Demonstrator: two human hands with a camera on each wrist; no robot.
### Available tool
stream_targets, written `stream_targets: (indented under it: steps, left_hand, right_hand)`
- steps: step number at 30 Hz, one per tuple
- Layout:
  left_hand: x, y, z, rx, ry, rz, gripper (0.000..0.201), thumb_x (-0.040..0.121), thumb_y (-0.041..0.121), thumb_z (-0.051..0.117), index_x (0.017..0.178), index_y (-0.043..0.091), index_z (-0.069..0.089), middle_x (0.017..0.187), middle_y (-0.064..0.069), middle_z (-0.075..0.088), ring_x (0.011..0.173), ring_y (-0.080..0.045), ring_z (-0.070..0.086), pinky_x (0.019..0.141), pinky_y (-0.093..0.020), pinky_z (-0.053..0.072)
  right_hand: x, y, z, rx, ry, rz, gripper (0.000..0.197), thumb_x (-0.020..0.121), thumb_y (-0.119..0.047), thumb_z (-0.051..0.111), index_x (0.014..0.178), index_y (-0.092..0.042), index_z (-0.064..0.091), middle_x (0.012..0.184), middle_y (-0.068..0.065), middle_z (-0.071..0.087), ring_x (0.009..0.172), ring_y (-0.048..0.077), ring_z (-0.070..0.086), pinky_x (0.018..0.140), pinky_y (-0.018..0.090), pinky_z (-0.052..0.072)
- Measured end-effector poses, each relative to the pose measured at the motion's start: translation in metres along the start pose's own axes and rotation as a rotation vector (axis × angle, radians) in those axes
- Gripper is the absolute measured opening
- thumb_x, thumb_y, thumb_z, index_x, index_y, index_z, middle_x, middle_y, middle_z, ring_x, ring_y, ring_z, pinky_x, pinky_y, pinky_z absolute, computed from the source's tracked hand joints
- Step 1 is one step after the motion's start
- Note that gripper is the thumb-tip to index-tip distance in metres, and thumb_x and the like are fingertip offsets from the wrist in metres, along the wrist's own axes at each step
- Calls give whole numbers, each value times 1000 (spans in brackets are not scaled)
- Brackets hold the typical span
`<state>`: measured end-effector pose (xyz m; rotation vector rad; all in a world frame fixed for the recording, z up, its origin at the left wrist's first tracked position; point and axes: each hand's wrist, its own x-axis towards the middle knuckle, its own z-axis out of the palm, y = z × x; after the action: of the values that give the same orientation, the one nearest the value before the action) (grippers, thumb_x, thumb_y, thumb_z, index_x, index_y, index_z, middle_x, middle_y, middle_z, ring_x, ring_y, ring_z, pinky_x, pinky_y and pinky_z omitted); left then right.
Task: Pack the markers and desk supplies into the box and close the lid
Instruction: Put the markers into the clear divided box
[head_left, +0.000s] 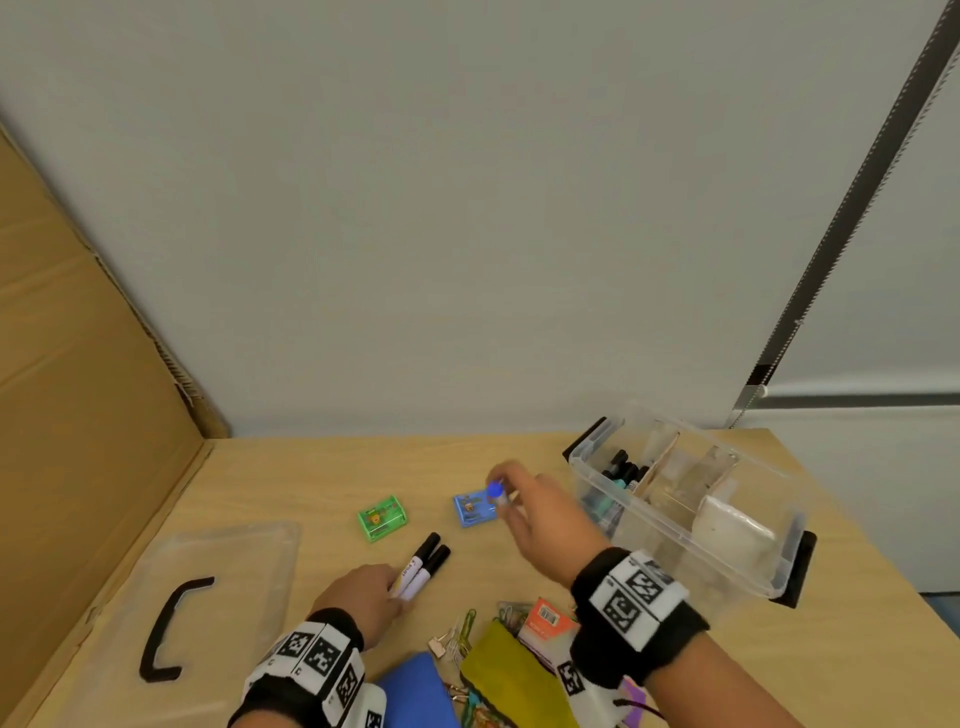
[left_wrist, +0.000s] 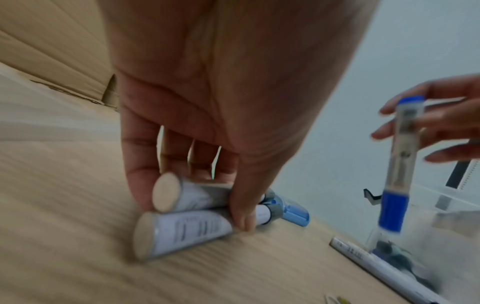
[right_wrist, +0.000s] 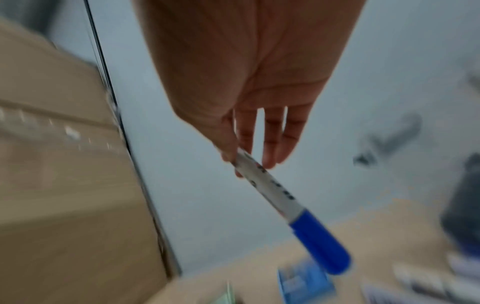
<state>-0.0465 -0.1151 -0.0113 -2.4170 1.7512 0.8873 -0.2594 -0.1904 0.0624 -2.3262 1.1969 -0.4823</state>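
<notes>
Packing is under way and the marker stage is in hand. The right hand (head_left: 540, 519) is pinching a blue-capped marker (right_wrist: 291, 207) near its tail end between thumb and fingers, the other fingers lying loosely straight, and is carrying it in the air left of the box (head_left: 685, 525). The left hand (head_left: 363, 597) is pinching the tail ends of two black-capped markers (head_left: 423, 566), thumb on one side and fingers on the other; these are lying side by side on the tabletop (head_left: 322, 483), touching each other.

The clear box is standing open at the right, its left compartment already holding several markers. The lid (head_left: 208, 597), with its black handle, is lying flat at the far left, well apart from the box.

The next move, as judged, calls for lowering the blue-capped marker into that left compartment, lengthwise, clear of the divider.

Outstanding on the tabletop: a green sharpener (head_left: 382, 517), a blue sharpener (head_left: 472, 509) just beside the right hand, and binder clips (head_left: 452, 642) near the person.
</notes>
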Motion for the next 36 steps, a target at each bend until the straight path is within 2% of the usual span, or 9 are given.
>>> stream_targets:
  steps: [5,8,10,14,19,25,30,34,36]
  left_hand:
    - [-10,-2,-1,-81,88,34,31,99,30,38,68,24,32,69,7,40,67,-12,40,56,-23,28]
    - [-14,-2,-1,-139,153,40,27,100,31,38,74,23,35,69,7,41,65,-10,40,54,-22,28]
    - [-15,-2,-3,-192,185,49,19,100,30,38,83,21,39,74,5,44,71,-14,47,60,-25,33]
    - [-18,-1,-6,-254,210,56,14,99,31,38,94,20,43,94,-3,57,89,-21,62,71,-30,43]
    - [-24,1,-10,-249,205,72,21,99,32,38,108,15,48,105,-5,58,90,-19,62,75,-30,46]
    - [-32,0,-10,-214,236,107,16,99,34,40,94,20,47,84,3,53,77,-13,55,56,-19,34]
    - [-45,23,-12,-253,287,205,21,97,37,45,87,19,51,83,-5,59,78,-21,60,65,-29,44]
    - [-51,70,-27,-243,376,332,21,97,38,44,93,21,55,79,4,56,70,-11,52,63,-29,41]
    - [-50,103,-37,-233,437,383,22,98,36,42,107,22,56,91,4,58,76,-8,49,66,-24,38]
  right_hand:
    - [-21,-1,-64,129,451,-97,28,98,-26,42,125,-33,43,107,-11,60,84,0,60,76,19,51]
    - [-25,21,-84,70,676,-17,27,98,-22,42,125,-23,44,111,-7,59,91,7,60,77,22,49]
    - [-19,40,-85,-4,641,99,26,99,-19,40,125,-19,45,111,1,60,93,16,61,75,26,47]
    - [0,69,-73,-237,327,296,31,94,-3,41,123,-15,44,116,8,57,82,21,59,67,30,48]
    - [16,82,-67,-307,-22,387,41,94,-12,32,134,-20,40,126,9,57,103,27,59,89,44,50]
    - [-11,81,-87,-201,223,379,39,97,-16,35,134,-20,46,129,5,58,106,21,59,92,37,49]
    - [-57,121,-97,-366,435,488,38,93,-23,42,129,-15,50,138,8,49,125,27,44,103,43,38]
    - [-78,151,-92,-376,368,717,62,95,-42,36,145,-6,28,157,14,17,145,32,12,116,45,18]
    - [-81,160,-86,-342,277,742,70,97,-46,30,148,1,16,158,17,8,147,32,0,119,42,8]
